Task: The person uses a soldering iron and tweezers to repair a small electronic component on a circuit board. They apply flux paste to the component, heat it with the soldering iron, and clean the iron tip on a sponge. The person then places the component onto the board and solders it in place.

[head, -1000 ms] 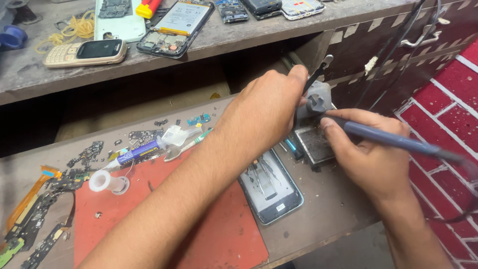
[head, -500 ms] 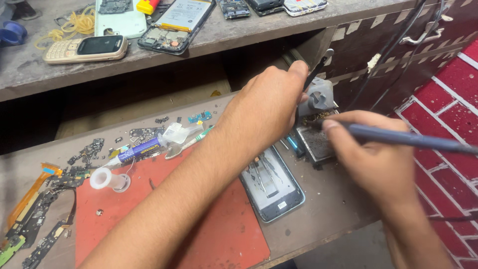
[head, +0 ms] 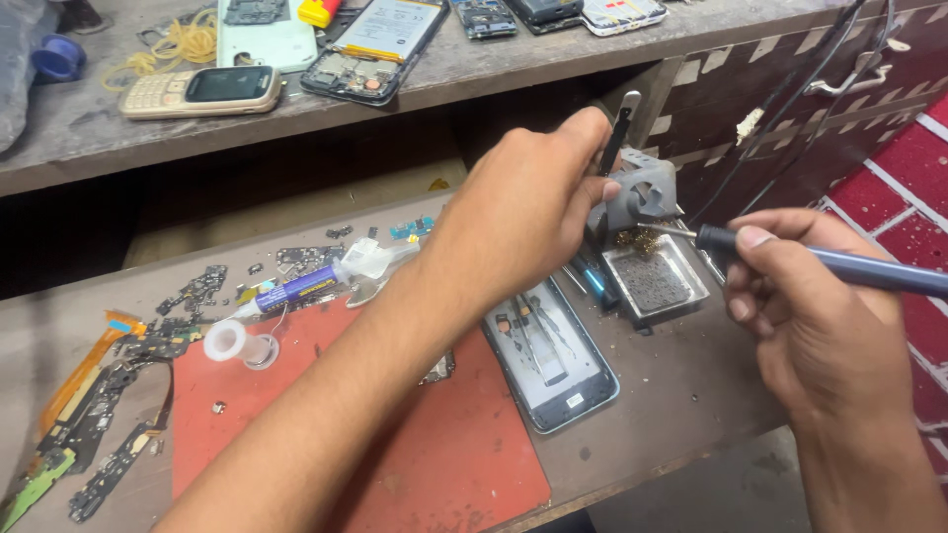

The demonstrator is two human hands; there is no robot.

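Note:
My left hand [head: 528, 212] reaches across the bench and pinches a slim pair of tweezers [head: 618, 128] upright, next to a grey soldering iron stand [head: 642, 192]. My right hand [head: 810, 316] grips a blue-handled soldering iron [head: 849, 268], its thin tip poking into the brass wool at the stand. Below the stand sits a metal tray with a dark sponge [head: 654, 281]. An opened phone shell [head: 548, 355] lies under my left forearm, at the edge of a red work mat [head: 415, 464].
A syringe of flux [head: 301, 288], a solder roll [head: 232, 341], flex cables and small circuit boards [head: 109, 415] litter the left of the bench. The upper shelf [head: 464, 69] holds a keypad phone [head: 202, 91] and several dismantled phones. Red brick wall [head: 923, 168] at right.
My right hand has drawn the soldering iron back to the right, so its tip now shows at the stand. My left hand stays at the stand with the tweezers.

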